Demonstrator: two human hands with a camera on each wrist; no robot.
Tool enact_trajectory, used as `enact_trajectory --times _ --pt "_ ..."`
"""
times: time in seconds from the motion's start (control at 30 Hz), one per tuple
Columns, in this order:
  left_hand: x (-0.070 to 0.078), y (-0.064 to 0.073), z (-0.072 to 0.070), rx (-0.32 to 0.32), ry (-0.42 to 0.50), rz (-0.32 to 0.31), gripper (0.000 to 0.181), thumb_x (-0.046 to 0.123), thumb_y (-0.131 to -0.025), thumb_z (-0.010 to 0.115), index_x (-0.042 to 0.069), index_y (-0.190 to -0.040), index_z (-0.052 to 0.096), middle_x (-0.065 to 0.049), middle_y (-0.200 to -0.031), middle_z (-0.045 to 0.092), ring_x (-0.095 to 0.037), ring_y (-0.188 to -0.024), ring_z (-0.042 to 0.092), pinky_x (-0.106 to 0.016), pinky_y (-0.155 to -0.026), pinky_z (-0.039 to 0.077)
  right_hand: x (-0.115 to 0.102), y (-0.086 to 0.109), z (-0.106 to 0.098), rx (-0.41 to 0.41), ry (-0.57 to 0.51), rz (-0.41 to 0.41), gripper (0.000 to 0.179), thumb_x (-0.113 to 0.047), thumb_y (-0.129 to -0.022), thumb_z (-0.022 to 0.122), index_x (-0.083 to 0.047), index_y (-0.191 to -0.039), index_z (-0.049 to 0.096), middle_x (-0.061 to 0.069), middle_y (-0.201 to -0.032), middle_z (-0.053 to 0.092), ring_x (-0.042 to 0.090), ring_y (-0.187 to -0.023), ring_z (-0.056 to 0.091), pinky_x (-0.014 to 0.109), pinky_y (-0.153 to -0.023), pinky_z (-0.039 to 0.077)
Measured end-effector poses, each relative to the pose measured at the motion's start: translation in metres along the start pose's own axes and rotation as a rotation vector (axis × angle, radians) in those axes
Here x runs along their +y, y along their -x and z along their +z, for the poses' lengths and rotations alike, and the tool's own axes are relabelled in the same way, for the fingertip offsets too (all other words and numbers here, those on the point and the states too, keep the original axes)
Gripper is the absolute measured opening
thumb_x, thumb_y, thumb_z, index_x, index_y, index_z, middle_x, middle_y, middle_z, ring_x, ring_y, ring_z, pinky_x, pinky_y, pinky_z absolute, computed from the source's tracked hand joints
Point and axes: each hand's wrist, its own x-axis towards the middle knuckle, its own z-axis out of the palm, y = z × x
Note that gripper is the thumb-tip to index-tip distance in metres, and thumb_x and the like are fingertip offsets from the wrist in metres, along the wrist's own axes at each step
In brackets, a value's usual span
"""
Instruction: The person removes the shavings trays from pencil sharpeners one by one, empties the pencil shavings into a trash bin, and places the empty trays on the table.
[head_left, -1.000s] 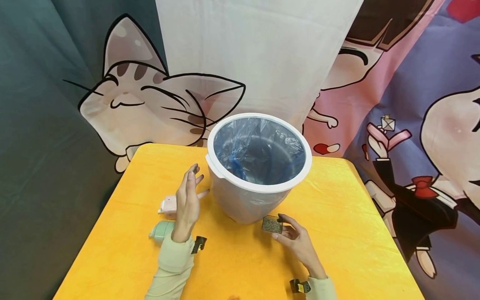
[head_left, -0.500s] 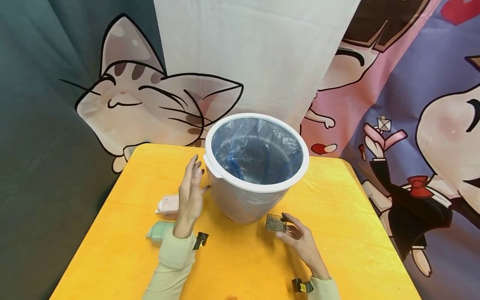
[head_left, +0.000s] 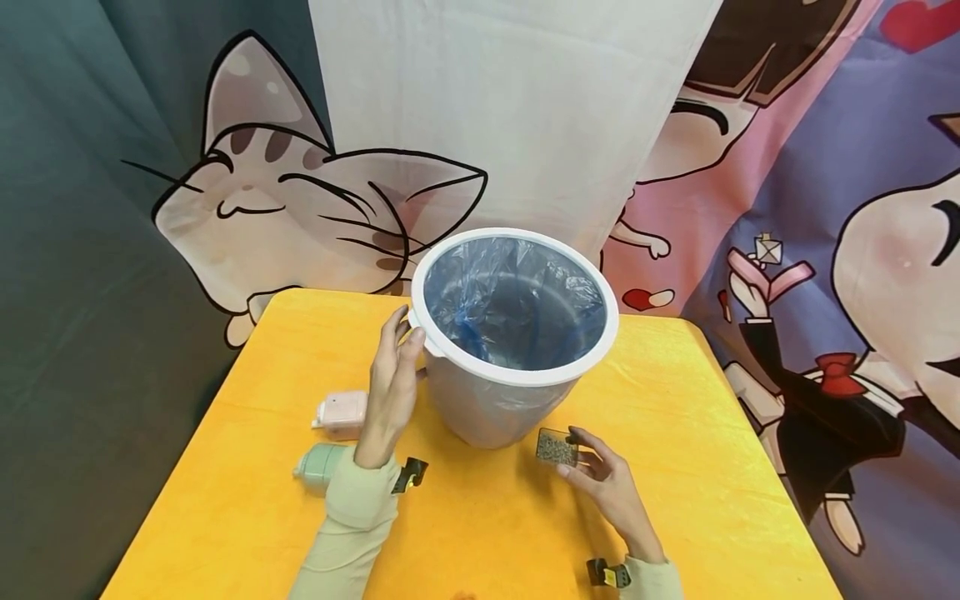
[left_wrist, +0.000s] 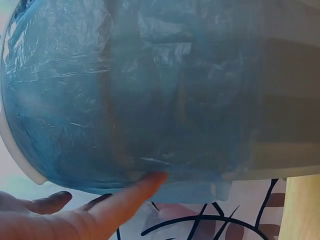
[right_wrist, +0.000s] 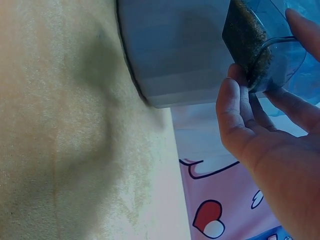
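Observation:
A white-rimmed trash bin point(head_left: 495, 417), lined with a thin bluish plastic bag point(head_left: 525, 308), stands upright on the table. My left hand point(head_left: 392, 383) is at the bin's left side, fingers fairly straight and close to the rim. In the left wrist view, a fingertip point(left_wrist: 155, 179) meets the bag where it folds over the wall. To the right of the bin's base, my right hand point(head_left: 603, 479) pinches a small clear box point(head_left: 557, 447) between thumb and fingers, above the table. Dark grainy stuff point(right_wrist: 250, 35) fills part of that box in the right wrist view.
Left of the bin lie a pink item point(head_left: 343, 412) with a white tip and a pale green rounded item point(head_left: 318, 467), partly behind the left sleeve. The yellow table point(head_left: 675, 417) ends at a cartoon-printed cloth point(head_left: 480, 100) behind the bin.
My left hand has moved right and slightly up to the bin's rim, uncovering more of the pink item. My right hand, still pinching the clear box, has shifted slightly right.

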Motion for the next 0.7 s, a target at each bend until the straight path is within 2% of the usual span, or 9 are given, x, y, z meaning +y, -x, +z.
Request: enact_trajectory --times 0.2,0.37,0.53,0.7 --pt "0.014 0.002 0.004 0.039 -0.068 0.044 0.060 0.033 -0.093 0.048 0.011 -0.145 0.026 -0.011 -0.146 0.031 -0.024 -0.128 0.038 -0.038 -0.103 0.035 -0.002 0.000 0.000 0.012 0.009 -0.002 0.058 -0.007 -0.080 0.070 -0.013 -0.132 0.048 0.021 -0.131 0.045 0.022 -0.101 0.058 0.026 -0.080 0.050" --pt "0.015 0.000 0.007 0.057 -0.079 0.089 0.060 0.027 -0.091 0.052 0.008 -0.144 0.029 -0.010 -0.145 0.033 -0.027 -0.127 0.040 -0.040 -0.101 0.037 -0.005 0.001 -0.001 0.026 0.013 -0.007 0.058 -0.006 -0.079 0.070 -0.012 -0.133 0.047 0.021 -0.131 0.045 0.023 -0.102 0.057 0.026 -0.082 0.049" --pt "0.015 0.001 0.012 0.057 -0.111 0.105 0.060 0.025 -0.090 0.055 0.006 -0.142 0.031 -0.013 -0.139 0.041 -0.025 -0.126 0.041 -0.042 -0.104 0.033 -0.009 0.003 -0.003 0.028 0.022 -0.001 0.058 -0.008 -0.080 0.070 -0.012 -0.133 0.047 0.023 -0.131 0.043 0.022 -0.104 0.056 0.027 -0.081 0.050" --pt "0.015 0.002 0.015 0.065 -0.133 0.122 0.056 0.024 -0.091 0.056 0.006 -0.139 0.036 -0.015 -0.134 0.046 -0.023 -0.125 0.041 -0.042 -0.105 0.030 -0.012 0.004 -0.005 0.019 0.052 -0.029 0.059 -0.008 -0.081 0.069 -0.008 -0.135 0.044 0.024 -0.131 0.042 0.020 -0.103 0.057 0.025 -0.080 0.050"
